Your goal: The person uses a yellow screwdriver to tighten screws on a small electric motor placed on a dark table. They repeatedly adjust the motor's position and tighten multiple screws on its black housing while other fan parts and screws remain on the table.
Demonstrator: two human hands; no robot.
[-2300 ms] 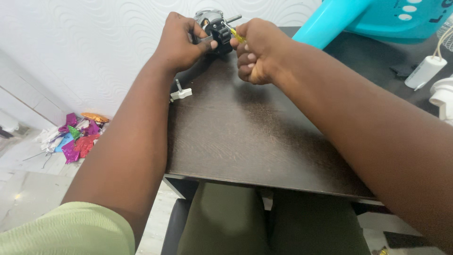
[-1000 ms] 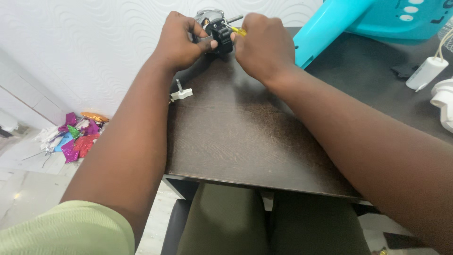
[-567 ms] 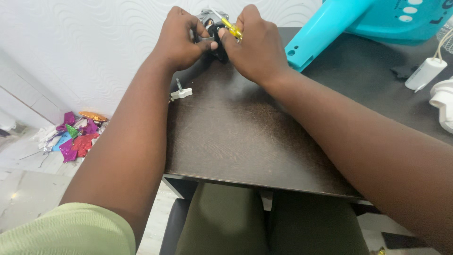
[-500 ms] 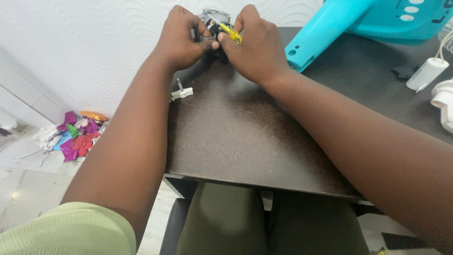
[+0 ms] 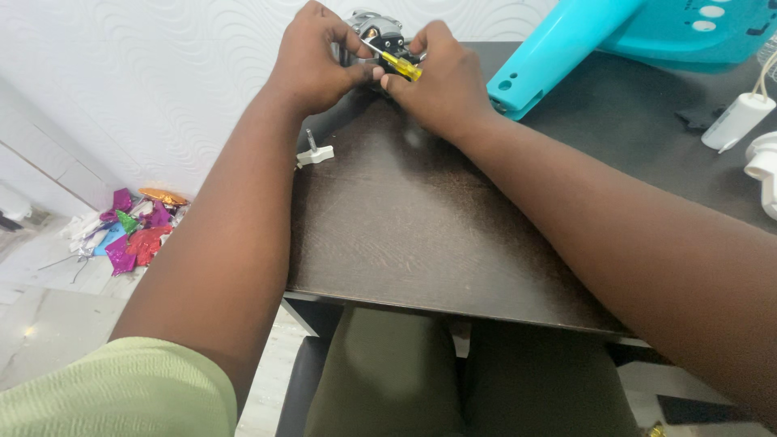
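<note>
At the far edge of the dark brown table [image 5: 421, 235], my left hand [image 5: 312, 61] grips a small grey and black motor part [image 5: 376, 32] and steadies it. My right hand [image 5: 437, 81] holds a small screwdriver with a yellow handle [image 5: 401, 65], its metal shaft slanting up and left onto the black piece of the part. Both hands crowd around the part and hide most of it.
A white thumb screw [image 5: 314, 151] lies near the table's left edge. A turquoise plastic fan body [image 5: 615, 40] rests at the back right, with a white plug adapter [image 5: 736, 121] beside it. Crumpled coloured foil [image 5: 133, 231] lies on the floor at the left.
My right hand turned over and slid left onto the part. The yellow screwdriver swung from pointing right to slanting up and left against the part. My left hand stayed put.
</note>
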